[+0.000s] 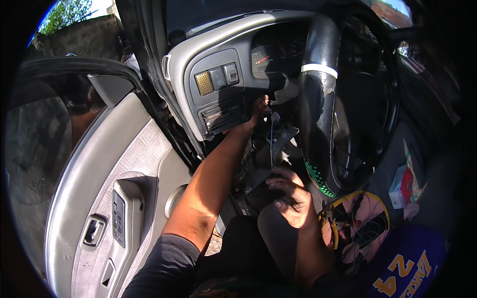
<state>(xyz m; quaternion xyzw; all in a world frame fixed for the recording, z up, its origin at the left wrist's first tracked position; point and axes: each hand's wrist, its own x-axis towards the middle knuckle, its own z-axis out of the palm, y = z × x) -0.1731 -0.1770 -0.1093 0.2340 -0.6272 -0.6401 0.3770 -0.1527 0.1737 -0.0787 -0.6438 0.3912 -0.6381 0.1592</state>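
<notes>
My left arm reaches up beneath the dashboard [218, 47]. My left hand [257, 110] is partly in shadow there, its visible fingers curled at the upper end of a thin wire [272, 141]. A small pale connector [275, 117] sits on that wire, which hangs down behind the steering wheel rim [318, 94]. Lower down, my right hand [294, 198] is held with fingers bent and apart, the thumb separate. Its fingertips are close to the wire's lower end; whether they touch it I cannot tell. Bare brackets and metal parts [285, 141] show around the steering column.
On the left the car door [104, 193] stands open, with its armrest switches [119, 218]. To the right of my right hand lies a yellow-rimmed round holder [357, 223] with dark wires. A small box [400, 186] and purple cloth with yellow lettering [412, 263] lie further right.
</notes>
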